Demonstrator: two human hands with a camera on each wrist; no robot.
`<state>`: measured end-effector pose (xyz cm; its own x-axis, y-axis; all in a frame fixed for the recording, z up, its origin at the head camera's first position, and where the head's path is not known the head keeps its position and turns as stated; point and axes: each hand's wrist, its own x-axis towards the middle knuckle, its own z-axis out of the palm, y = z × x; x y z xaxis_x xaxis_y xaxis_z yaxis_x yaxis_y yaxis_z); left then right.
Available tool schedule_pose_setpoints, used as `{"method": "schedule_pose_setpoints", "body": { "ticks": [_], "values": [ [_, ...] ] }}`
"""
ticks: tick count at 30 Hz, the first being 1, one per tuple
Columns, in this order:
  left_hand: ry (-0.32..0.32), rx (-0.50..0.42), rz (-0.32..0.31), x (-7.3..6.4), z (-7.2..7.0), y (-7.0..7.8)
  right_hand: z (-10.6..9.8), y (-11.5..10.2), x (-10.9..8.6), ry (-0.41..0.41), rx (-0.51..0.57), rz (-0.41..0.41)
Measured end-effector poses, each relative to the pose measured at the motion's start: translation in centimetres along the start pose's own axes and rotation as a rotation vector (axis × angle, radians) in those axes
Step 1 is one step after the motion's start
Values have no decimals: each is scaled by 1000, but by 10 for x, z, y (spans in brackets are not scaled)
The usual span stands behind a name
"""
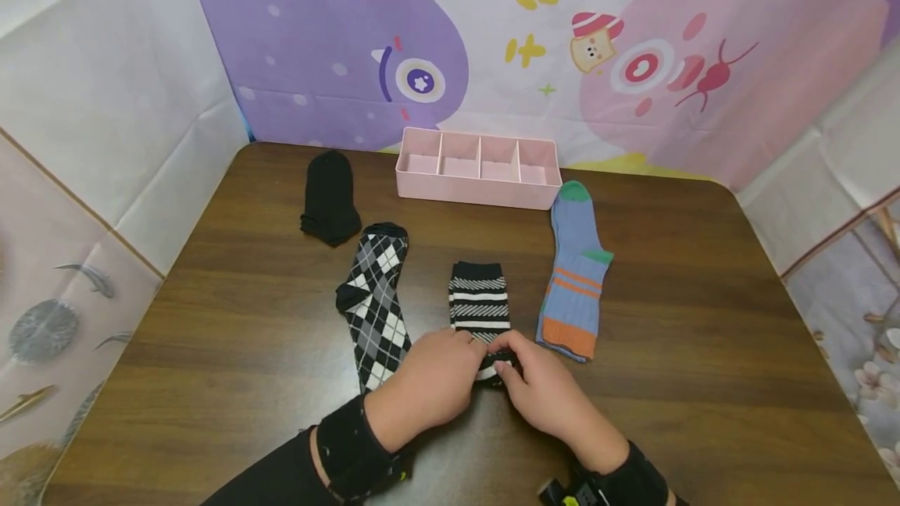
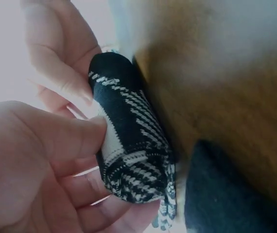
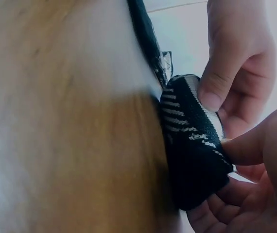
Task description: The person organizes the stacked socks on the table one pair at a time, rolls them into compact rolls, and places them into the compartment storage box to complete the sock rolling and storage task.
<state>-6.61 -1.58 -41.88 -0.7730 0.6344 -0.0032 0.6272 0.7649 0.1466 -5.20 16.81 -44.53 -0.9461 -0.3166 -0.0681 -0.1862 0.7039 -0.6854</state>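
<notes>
A black-and-white striped sock lies at the middle of the table, its near end rolled up into a thick roll. My left hand holds the left end of this roll, thumb on top and fingers beneath. On the other end, my right hand pinches the roll between thumb and fingers. In the right wrist view, the roll's dark end sits between the right fingertips. Just left of my left hand is a black, grey and white argyle sock, its near end partly hidden by that hand.
A pink four-slot box stands at the table's back edge. To the right lies a blue sock pair with orange and green parts, close to the box's corner. Black socks lie at the back left. A patterned cloth hangs behind the table.
</notes>
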Motion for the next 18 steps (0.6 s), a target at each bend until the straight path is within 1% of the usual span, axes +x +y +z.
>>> {"method": "schedule_pose_setpoints", "body": {
  "ticks": [4, 8, 14, 18],
  "values": [
    [29, -59, -24, 1, 1, -2, 0, 2, 0, 24, 3, -18],
    [47, -60, -33, 1, 0, -2, 1, 3, -1, 63, -29, -81],
    [29, -53, -29, 4, 0, -4, 1, 1, -1, 116, -156, -177],
    [59, -43, -27, 5, 1, -7, 0, -2, -2, 87, -236, -233]
  ]
}}
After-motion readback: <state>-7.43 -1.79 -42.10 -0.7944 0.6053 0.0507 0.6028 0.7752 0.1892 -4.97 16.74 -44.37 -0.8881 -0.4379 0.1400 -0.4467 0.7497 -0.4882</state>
